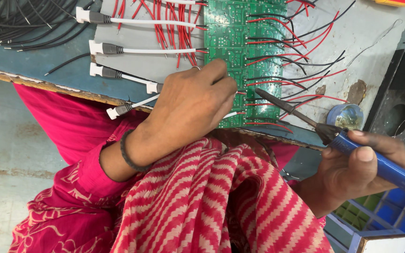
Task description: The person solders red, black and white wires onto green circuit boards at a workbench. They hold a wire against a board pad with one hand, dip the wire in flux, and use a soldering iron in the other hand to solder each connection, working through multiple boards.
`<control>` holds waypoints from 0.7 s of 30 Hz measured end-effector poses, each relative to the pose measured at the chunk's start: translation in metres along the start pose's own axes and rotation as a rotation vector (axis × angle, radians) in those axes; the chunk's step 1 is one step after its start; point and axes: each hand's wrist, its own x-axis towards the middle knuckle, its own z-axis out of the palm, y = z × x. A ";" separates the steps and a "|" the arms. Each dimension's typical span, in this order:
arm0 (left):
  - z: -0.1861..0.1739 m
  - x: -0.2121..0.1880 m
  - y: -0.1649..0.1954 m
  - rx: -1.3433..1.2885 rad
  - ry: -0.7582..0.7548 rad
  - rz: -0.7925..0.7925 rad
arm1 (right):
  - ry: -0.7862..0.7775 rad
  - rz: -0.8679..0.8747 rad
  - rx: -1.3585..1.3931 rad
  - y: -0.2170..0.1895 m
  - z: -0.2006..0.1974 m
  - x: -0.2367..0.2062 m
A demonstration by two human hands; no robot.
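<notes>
The left hand [191, 105] lies over the near edge of a green circuit board [244, 42] on the grey worktop [371, 33], fingers curled down and pinching a white wire [233, 114] against the board; the exact contact under the fingers is hidden. The right hand [359, 166] is closed around the blue handle of a soldering iron [333, 136], whose dark tip points at the board's near right corner, just beside the red wires [268, 124] there and not clearly touching. Rows of red and black wires [301, 61] already stand out of the board's right edge, and white cables with grey plugs [104, 47] lie to its left. This looks like the step of soldering a lead at the near edge; the next move seems to call for bringing the tip onto the joint while the left hand keeps the wire steady. A small round tin [346, 116] sits just behind the iron.
</notes>
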 end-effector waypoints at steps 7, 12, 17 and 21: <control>-0.002 0.004 -0.003 -0.008 -0.044 -0.010 | 0.023 0.017 0.005 0.003 -0.005 -0.009; -0.001 0.005 -0.001 0.014 -0.047 -0.011 | 0.031 0.017 0.025 0.005 -0.006 -0.012; 0.000 0.006 0.001 0.038 -0.057 -0.008 | 0.013 0.022 0.054 0.006 -0.006 -0.010; -0.001 0.007 0.001 0.049 -0.066 -0.010 | 0.014 -0.004 0.028 0.001 0.000 -0.009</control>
